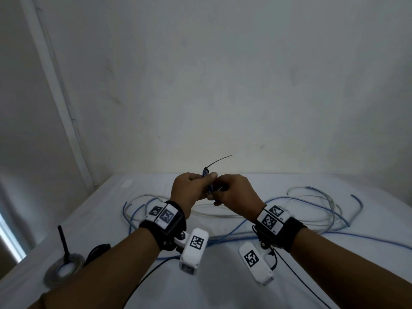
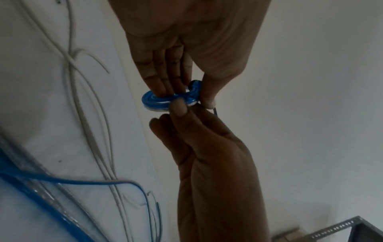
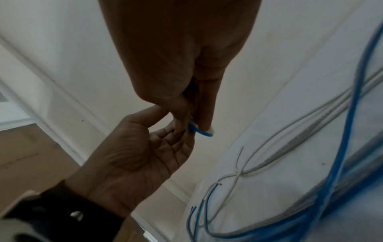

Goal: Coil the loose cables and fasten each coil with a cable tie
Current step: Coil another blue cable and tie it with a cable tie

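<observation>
Head view shows both hands raised together above the white table (image 1: pixel 223 293), meeting over a small blue coil (image 1: pixel 206 175) of cable. The left hand (image 1: pixel 189 188) has its fingers curled round the coil, thumb pressed along its top edge. The right hand (image 1: pixel 236 192) closes on the same bundle from the other side, fingers bent inward. A thin black cable tie (image 1: pixel 217 162) sticks up and away from the coil, its tail pointing toward the wall.

From the left wrist camera the coil (image 2: pixel 165 99) reads as a tight ring of blue and white turns (held clear of the table, touching nothing but skin). The left hand (image 2: pixel 199 147) pinches its near rim with the thumb tip, while the right hand (image 2: pixel 186 49) has several fingers reaching down onto and through the ring, its thumb on the far rim.

The right wrist camera shows the right hand (image 3: pixel 180 73) pinching the coil (image 3: pixel 199 131) between thumb and fingers; the left hand (image 3: pixel 134 155) meets it palm up, its fingertips at the coil.

Loose blue cables (image 1: pixel 301 221) and white cables (image 1: pixel 312 192) sprawl across the table beneath the hands. A grey coil (image 1: pixel 64 267) lies near the left forearm.
</observation>
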